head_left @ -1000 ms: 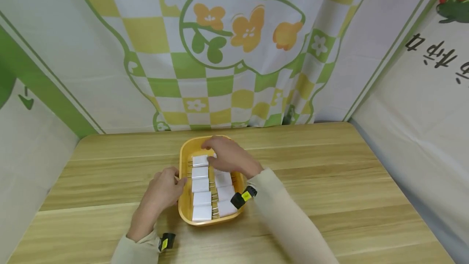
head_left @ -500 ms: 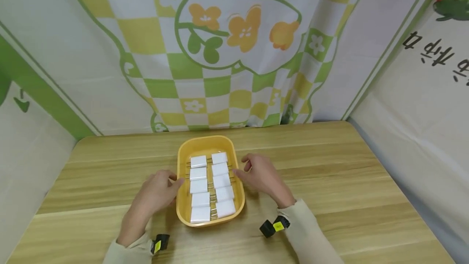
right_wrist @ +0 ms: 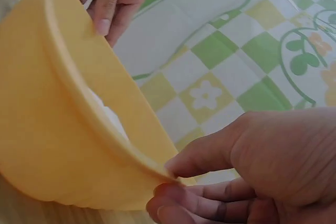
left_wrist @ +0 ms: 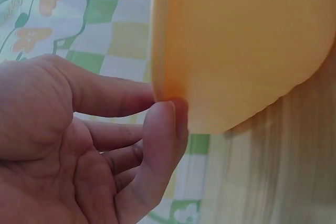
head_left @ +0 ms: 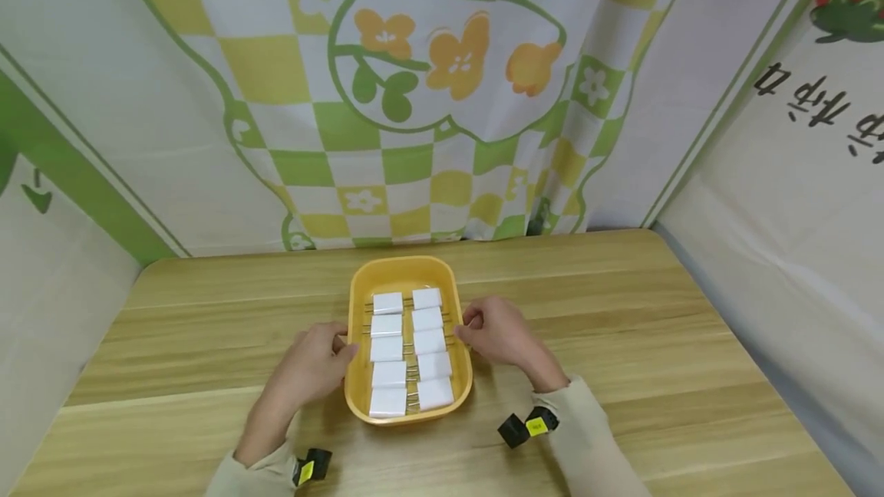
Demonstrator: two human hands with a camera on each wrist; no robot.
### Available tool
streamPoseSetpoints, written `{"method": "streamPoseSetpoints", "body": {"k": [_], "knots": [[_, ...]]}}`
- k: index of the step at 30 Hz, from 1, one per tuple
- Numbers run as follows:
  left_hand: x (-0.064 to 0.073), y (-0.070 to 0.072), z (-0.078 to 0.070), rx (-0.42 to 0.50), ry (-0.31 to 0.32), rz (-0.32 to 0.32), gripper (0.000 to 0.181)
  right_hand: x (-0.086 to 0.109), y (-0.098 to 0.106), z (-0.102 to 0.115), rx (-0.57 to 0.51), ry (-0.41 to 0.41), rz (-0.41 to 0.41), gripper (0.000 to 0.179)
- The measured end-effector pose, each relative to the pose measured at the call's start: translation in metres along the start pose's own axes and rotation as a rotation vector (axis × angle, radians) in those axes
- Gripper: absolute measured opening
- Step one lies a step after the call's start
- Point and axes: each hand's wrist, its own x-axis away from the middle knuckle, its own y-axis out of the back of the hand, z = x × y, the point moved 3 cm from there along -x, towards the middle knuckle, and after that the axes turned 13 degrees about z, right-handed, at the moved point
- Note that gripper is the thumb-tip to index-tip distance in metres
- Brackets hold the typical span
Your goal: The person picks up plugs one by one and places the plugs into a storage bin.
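A yellow rectangular plastic basket [head_left: 351,397] stands on the table in the head view. Inside lie white plug adapters [head_left: 388,374] with thin metal prongs, laid out in two columns. My left hand [head_left: 311,363] pinches the left rim between thumb and fingers; the left wrist view shows the thumb [left_wrist: 160,129] right at the wall. On the opposite side my right hand [head_left: 500,332] pinches the right rim. In the right wrist view the right thumb [right_wrist: 205,153] is over the rim with the fingers beneath it. Most of the adapters are hidden there behind the wall.
The wood-grain table [head_left: 587,313] extends on both sides of the basket. Behind its back edge hangs a green and yellow checked curtain [head_left: 414,182], with pale printed cloth [head_left: 773,213] to the right.
My right hand has come out of the basket and moved to its right rim, where it now grips. The basket has shifted slightly right, with the left hand at its left side.
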Motion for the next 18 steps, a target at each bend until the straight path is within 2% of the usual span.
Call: {"method": "streamPoseSetpoints", "body": {"k": [4, 10, 18], "knots": [[-0.004, -0.008, -0.005, 0.033, -0.058, -0.021, 0.030, 0.004, 0.007, -0.004, 0.001, -0.006, -0.016, 0.011], [-0.010, -0.017, -0.010, 0.066, -0.133, -0.070, 0.037, 0.008, 0.017, -0.010, 0.016, -0.029, -0.034, 0.011], [-0.017, -0.027, -0.017, 0.104, -0.132, -0.088, 0.037, 0.011, 0.026, -0.017, 0.071, -0.070, -0.086, 0.010]]}}
